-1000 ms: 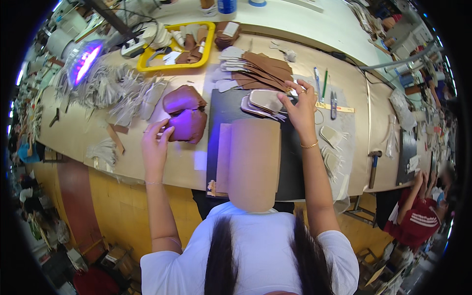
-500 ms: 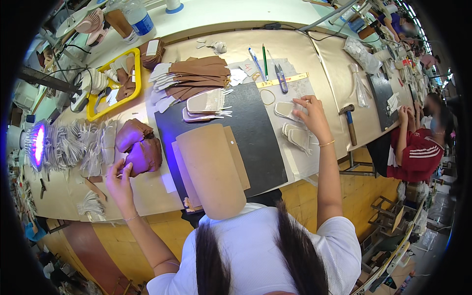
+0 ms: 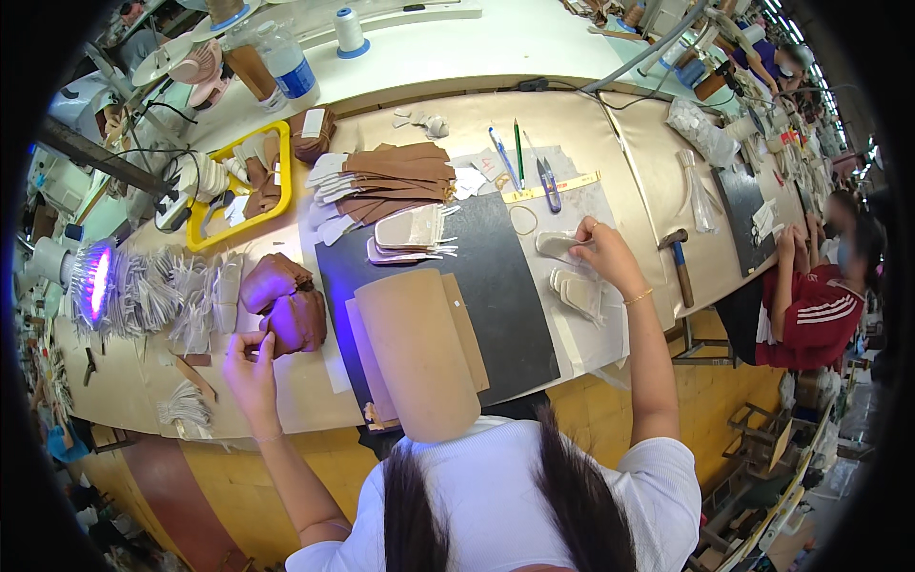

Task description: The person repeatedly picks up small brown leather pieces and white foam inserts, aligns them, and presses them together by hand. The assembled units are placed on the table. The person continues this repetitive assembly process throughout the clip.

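Note:
My left hand (image 3: 250, 370) rests at the bench's near left edge. Its thumb and forefinger pinch the rim of a brown leather piece (image 3: 297, 319) in a small heap lit purple. My right hand (image 3: 602, 254) reaches to the right of the black cutting mat (image 3: 510, 296). It grips a pale insole-shaped piece (image 3: 556, 245) lying on white paper. A few more pale pieces (image 3: 577, 291) lie just below it. A stack of the same pale pieces (image 3: 410, 232) sits at the mat's far edge. A tan card cylinder (image 3: 419, 353) stands on the mat near me.
Brown cut pieces (image 3: 396, 176) are stacked behind the mat. A yellow tray (image 3: 198, 238), purple lamp (image 3: 98, 283) and fanned white pieces (image 3: 176, 296) lie left. Pens, snips (image 3: 550, 183), a ruler and a hammer (image 3: 679, 255) lie right. A person in red (image 3: 810, 305) works at far right.
My right hand left the pale stack at the mat's far edge and moved right to the white paper with a pale piece. My left hand stayed by the brown heap. The view has shifted.

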Available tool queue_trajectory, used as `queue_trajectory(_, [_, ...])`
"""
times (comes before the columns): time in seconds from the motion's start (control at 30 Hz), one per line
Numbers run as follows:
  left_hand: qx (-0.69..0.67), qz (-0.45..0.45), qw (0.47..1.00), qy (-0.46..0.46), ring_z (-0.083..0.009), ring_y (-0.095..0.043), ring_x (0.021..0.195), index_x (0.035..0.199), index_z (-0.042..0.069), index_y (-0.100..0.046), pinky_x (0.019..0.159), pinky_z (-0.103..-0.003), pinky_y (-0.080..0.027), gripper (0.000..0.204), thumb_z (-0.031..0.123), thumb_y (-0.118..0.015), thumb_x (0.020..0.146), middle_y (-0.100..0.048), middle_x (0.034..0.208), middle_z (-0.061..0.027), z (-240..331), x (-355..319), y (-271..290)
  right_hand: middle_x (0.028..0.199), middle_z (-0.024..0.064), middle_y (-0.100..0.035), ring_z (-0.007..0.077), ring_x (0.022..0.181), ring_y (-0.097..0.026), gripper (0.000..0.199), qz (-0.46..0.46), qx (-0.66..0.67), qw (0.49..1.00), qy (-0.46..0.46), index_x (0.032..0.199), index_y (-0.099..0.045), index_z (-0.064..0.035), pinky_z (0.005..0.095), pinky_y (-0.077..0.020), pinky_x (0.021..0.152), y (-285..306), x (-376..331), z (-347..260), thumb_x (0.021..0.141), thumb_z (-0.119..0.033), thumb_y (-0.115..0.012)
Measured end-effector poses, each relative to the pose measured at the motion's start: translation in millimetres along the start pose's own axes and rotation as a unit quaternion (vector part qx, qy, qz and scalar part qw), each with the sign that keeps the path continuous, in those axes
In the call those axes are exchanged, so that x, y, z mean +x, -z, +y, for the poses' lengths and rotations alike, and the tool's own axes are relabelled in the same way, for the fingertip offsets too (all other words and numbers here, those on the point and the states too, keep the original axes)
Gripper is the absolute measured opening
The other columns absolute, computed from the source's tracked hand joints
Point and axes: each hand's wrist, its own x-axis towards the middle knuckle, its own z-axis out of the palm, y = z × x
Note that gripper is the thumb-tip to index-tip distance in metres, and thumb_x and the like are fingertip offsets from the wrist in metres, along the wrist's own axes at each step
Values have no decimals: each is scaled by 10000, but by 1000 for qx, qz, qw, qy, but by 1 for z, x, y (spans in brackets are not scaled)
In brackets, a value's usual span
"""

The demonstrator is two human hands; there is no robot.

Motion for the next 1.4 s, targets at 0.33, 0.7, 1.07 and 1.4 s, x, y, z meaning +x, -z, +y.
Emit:
queue_trajectory(0.33, [-341, -157, 925, 56, -99, -586, 608, 862, 6, -541, 538, -227, -493, 114, 15, -651, 833, -623, 789, -67, 79, -48, 6, 852, 21, -554, 91, 788, -573, 154, 55, 242, 968, -50, 908, -449, -29, 248, -514, 680, 1, -3, 32, 863, -15, -596])
queue_trajectory(0.7, [-388, -376, 809, 230, -172, -645, 527, 842, 0, -533, 447, -230, -508, 196, 163, -632, 888, -595, 693, -71, 84, -63, -43, 811, 24, -626, 68, 713, -586, 145, -34, 463, 885, 22, 894, -626, 4, 215, -496, 615, -11, -53, -138, 820, -96, -701])
queue_trajectory(1.07, [-431, -375, 784, 241, -235, -673, 581, 903, -119, -575, 473, -249, -552, 494, 351, -439, 975, -647, 770, -189, 84, -63, -36, 639, 10, -614, 28, 593, -517, 229, -318, 275, 904, 82, 817, -688, 7, 201, -420, 530, -31, -34, -223, 805, -217, -731])
queue_trajectory(1.4, [-437, -387, 773, 248, -221, -677, 599, 889, -91, -581, 509, -253, -559, 485, 382, -493, 949, -634, 757, -157, 80, -62, -32, 636, 53, -647, 59, 558, -551, 213, -293, 225, 923, 107, 815, -690, 1, 221, -432, 523, -37, -36, -228, 786, -206, -732])
